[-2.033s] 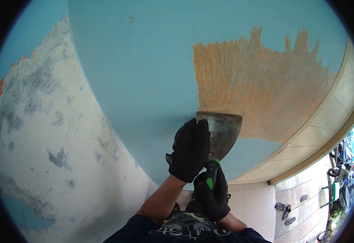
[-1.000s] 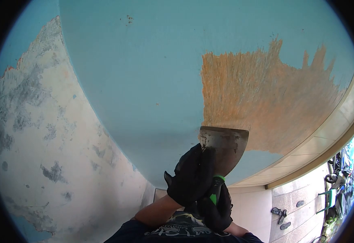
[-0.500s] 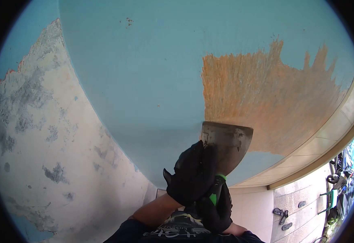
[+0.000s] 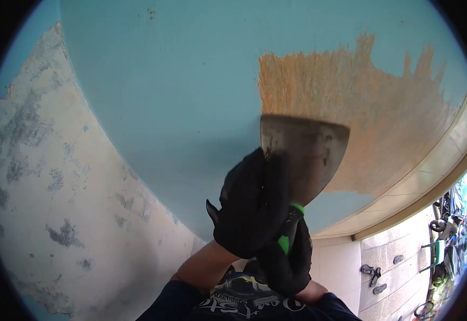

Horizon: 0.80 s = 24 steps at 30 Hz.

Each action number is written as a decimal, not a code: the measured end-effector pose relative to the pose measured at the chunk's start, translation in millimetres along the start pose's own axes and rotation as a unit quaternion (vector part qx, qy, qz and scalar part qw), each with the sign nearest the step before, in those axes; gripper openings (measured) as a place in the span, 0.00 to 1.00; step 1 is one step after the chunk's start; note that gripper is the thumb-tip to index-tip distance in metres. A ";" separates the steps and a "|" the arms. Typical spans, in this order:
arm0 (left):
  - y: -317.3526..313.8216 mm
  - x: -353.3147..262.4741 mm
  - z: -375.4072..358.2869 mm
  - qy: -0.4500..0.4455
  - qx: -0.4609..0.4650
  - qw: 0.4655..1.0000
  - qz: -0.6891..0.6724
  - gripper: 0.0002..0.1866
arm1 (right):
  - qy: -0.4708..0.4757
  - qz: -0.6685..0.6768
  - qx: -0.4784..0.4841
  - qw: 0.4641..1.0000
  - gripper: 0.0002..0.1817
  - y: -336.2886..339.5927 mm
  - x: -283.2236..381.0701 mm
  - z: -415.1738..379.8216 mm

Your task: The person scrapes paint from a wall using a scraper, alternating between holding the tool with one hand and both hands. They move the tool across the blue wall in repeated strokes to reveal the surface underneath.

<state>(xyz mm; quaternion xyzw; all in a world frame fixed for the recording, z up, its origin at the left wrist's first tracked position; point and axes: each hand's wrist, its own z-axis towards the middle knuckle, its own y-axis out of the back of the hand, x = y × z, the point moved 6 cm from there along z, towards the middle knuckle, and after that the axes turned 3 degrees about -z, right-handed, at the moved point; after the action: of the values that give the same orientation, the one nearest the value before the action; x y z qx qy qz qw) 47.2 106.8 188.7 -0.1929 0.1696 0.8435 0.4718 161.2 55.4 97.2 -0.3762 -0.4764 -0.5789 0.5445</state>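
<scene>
A wide metal scraper (image 4: 305,155) with a black and green handle lies against the blue wall (image 4: 164,96), its straight edge at the lower left part of a scraped orange-brown patch (image 4: 372,112). My right hand (image 4: 287,265), in a black glove, is wrapped round the handle. Higher up, my left hand (image 4: 252,206), also gloved in black, presses its fingers on the left side of the blade. Its fingertips lie near the blade's left edge.
On the left stands a whitish wall (image 4: 100,224) with grey stains and peeled edges. A pale tiled ledge (image 4: 399,206) curves along the right. Beyond it are slippers (image 4: 372,274) on paving, a green stool (image 4: 433,255) and parked motorbikes.
Both hands and the scraper have moved up along the wall, so the blade now covers more of the patch's lower left part. The view has shifted slightly.
</scene>
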 end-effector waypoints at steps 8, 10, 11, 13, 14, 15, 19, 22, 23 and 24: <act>-4.5 23.0 -37.3 0.203 0.116 0.965 -0.117 0.08 | 0.009 0.036 -0.002 0.999 0.28 -3.6 -8.1 -27.5; -5.6 22.1 -45.1 0.197 0.129 0.964 -0.126 0.10 | 0.001 0.038 0.006 0.999 0.27 -4.1 -9.8 -30.6; -5.8 22.5 -47.6 0.199 0.130 0.963 -0.129 0.10 | -0.003 0.039 0.011 0.999 0.26 -3.7 -9.2 -32.4; -6.5 27.1 -48.7 0.225 0.130 0.957 -0.130 0.10 | -0.005 0.025 0.017 1.000 0.25 -2.9 -5.3 -31.9; -6.8 27.2 -48.4 0.223 0.130 0.957 -0.131 0.10 | -0.006 0.014 0.026 1.000 0.24 -3.9 -3.7 -31.0; -6.1 26.4 -47.6 0.213 0.125 0.960 -0.133 0.10 | -0.004 0.014 0.024 1.000 0.24 -5.5 -2.3 -31.7; 1.6 16.3 -37.0 0.150 0.155 0.973 -0.079 0.10 | 0.002 0.066 -0.024 0.998 0.24 -19.6 -10.8 -39.0; 7.8 14.5 -41.4 -0.003 0.087 0.996 0.007 0.11 | 0.033 0.059 -0.035 0.997 0.24 -21.7 -5.7 -40.0; 9.7 11.7 -37.8 0.000 0.090 0.996 0.007 0.11 | 0.026 0.063 -0.022 0.997 0.23 -23.3 -2.6 -37.8; 5.1 22.1 -35.6 0.144 0.144 0.975 -0.086 0.10 | 0.022 0.064 -0.023 0.997 0.23 -22.7 -3.9 -35.8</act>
<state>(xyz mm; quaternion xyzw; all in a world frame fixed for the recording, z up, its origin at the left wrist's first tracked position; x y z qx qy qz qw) 38.0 103.8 147.6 -0.2557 0.3383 0.7301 0.5358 142.2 20.9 80.9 -0.4054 -0.4258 -0.5616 0.5822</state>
